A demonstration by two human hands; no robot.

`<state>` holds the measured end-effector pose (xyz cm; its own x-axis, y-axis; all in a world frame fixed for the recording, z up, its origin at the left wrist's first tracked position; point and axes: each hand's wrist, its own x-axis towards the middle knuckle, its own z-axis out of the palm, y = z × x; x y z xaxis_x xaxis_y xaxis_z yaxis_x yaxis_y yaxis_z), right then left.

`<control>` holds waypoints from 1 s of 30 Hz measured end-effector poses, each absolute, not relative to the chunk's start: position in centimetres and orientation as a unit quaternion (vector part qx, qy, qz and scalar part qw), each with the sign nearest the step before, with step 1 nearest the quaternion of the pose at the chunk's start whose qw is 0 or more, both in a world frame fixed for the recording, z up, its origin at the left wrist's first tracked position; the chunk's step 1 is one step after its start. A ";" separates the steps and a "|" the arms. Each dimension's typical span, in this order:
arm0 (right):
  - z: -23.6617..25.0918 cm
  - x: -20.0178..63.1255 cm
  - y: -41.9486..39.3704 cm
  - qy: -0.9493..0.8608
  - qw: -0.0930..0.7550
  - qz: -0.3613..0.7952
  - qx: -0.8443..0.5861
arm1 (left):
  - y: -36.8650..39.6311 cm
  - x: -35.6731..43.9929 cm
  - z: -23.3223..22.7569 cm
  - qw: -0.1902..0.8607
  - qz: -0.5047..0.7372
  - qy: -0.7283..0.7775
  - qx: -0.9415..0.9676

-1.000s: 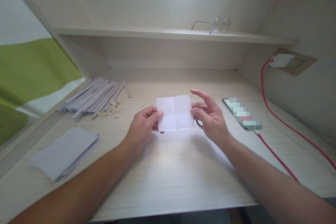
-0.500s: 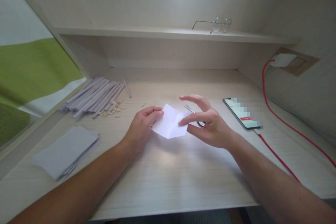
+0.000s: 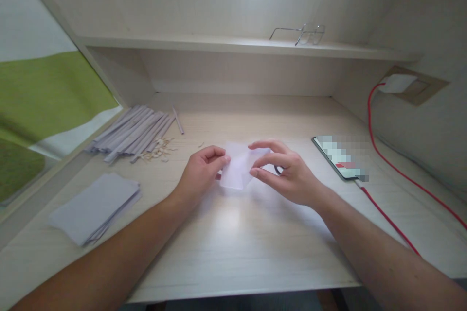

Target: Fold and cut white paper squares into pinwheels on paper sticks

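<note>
A small creased sheet of white paper (image 3: 236,167) stands up from the desk at centre. My left hand (image 3: 202,167) pinches its left edge between thumb and fingers. On the other side, my right hand (image 3: 282,165) is at the paper's right part, thumb, index and middle finger curved and apart, their tips in front of it; whether they touch it is unclear. Behind the right hand, a dark scissors handle loop (image 3: 278,170) shows; the rest of the scissors is hidden. A stack of white paper sheets (image 3: 97,206) lies left of my left forearm.
Rolled paper sticks (image 3: 133,131) are piled at the far left, beside tan scraps (image 3: 158,150). One loose stick (image 3: 178,120) lies apart. At the right, a phone (image 3: 335,158) is plugged into a red cable (image 3: 392,223). Glasses (image 3: 302,34) rest on the shelf (image 3: 204,43).
The paper has tilted more upright and turned a little. My right thumb and index finger have come closer to its face. The scissors' tip is now covered.
</note>
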<state>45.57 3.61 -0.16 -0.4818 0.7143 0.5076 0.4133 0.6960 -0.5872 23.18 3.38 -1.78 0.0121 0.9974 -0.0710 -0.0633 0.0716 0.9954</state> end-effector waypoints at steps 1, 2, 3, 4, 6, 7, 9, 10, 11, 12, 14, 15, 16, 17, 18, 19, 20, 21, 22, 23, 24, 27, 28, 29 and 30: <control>-0.3 45.5 3.6 -0.827 0.393 0.205 -0.346 | 3.3 23.2 -1.8 0.532 0.490 0.495 0.481; -0.3 45.5 3.7 -0.817 0.405 0.212 -0.353 | 3.2 23.3 -1.8 0.530 0.485 0.488 0.495; -0.4 45.4 3.7 -0.808 0.415 0.219 -0.357 | 3.1 23.3 -1.7 0.529 0.480 0.479 0.511; -0.4 45.4 3.7 -0.801 0.423 0.225 -0.358 | 2.9 23.4 -1.7 0.528 0.474 0.468 0.526; -0.4 45.3 3.6 -0.792 0.435 0.236 -0.358 | 2.7 23.5 -1.7 0.529 0.464 0.444 0.555; -0.4 45.2 3.6 -0.788 0.439 0.242 -0.358 | 2.6 23.5 -1.6 0.531 0.459 0.433 0.566; -0.3 45.1 3.5 -0.779 0.445 0.258 -0.359 | 2.3 23.5 -1.6 0.535 0.449 0.417 0.582; -0.3 45.1 3.5 -0.775 0.446 0.267 -0.360 | 2.2 23.5 -1.7 0.536 0.442 0.414 0.587; -0.3 45.1 3.5 -0.772 0.447 0.274 -0.360 | 2.2 23.6 -1.7 0.538 0.436 0.413 0.592; -0.3 45.1 3.5 -0.770 0.448 0.277 -0.360 | 2.1 23.6 -1.7 0.540 0.429 0.412 0.595; -0.2 45.1 3.4 -0.770 0.448 0.276 -0.361 | 2.0 23.6 -1.7 0.548 0.420 0.408 0.597; -0.2 45.1 3.4 -0.772 0.446 0.274 -0.362 | 1.9 23.7 -1.7 0.554 0.419 0.404 0.594; -0.2 45.1 3.4 -0.773 0.444 0.271 -0.363 | 1.8 23.7 -1.6 0.562 0.419 0.400 0.590; -0.2 45.1 3.4 -0.776 0.440 0.268 -0.364 | 1.8 23.8 -1.6 0.569 0.419 0.396 0.586; -0.2 45.1 3.4 -0.780 0.435 0.264 -0.365 | 1.8 23.8 -1.6 0.574 0.420 0.394 0.582; -0.1 45.1 3.3 -0.783 0.431 0.258 -0.367 | 1.8 23.8 -1.5 0.578 0.421 0.392 0.579; -0.1 45.1 3.3 -0.786 0.429 0.251 -0.368 | 1.8 23.9 -1.5 0.582 0.421 0.389 0.577; -0.2 45.1 3.3 -0.787 0.429 0.244 -0.370 | 1.8 23.9 -1.5 0.585 0.421 0.387 0.575; -0.2 45.1 3.3 -0.788 0.429 0.239 -0.371 | 1.8 23.9 -1.6 0.587 0.420 0.384 0.575; -0.2 45.1 3.2 -0.788 0.430 0.234 -0.372 | 1.8 23.9 -1.6 0.589 0.419 0.382 0.576; -0.2 45.1 3.2 -0.789 0.432 0.230 -0.373 | 1.8 23.8 -1.6 0.592 0.417 0.379 0.576; -0.1 45.1 3.1 -0.788 0.441 0.214 -0.374 | 1.8 23.7 -1.7 0.601 0.410 0.369 0.579; -0.1 45.0 3.1 -0.787 0.445 0.208 -0.374 | 1.7 23.7 -1.7 0.602 0.408 0.366 0.580; -0.1 45.0 3.0 -0.786 0.448 0.205 -0.374 | 1.7 23.7 -1.7 0.602 0.406 0.365 0.582; 0.0 45.0 3.0 -0.785 0.450 0.203 -0.374 | 1.7 23.7 -1.7 0.600 0.405 0.366 0.585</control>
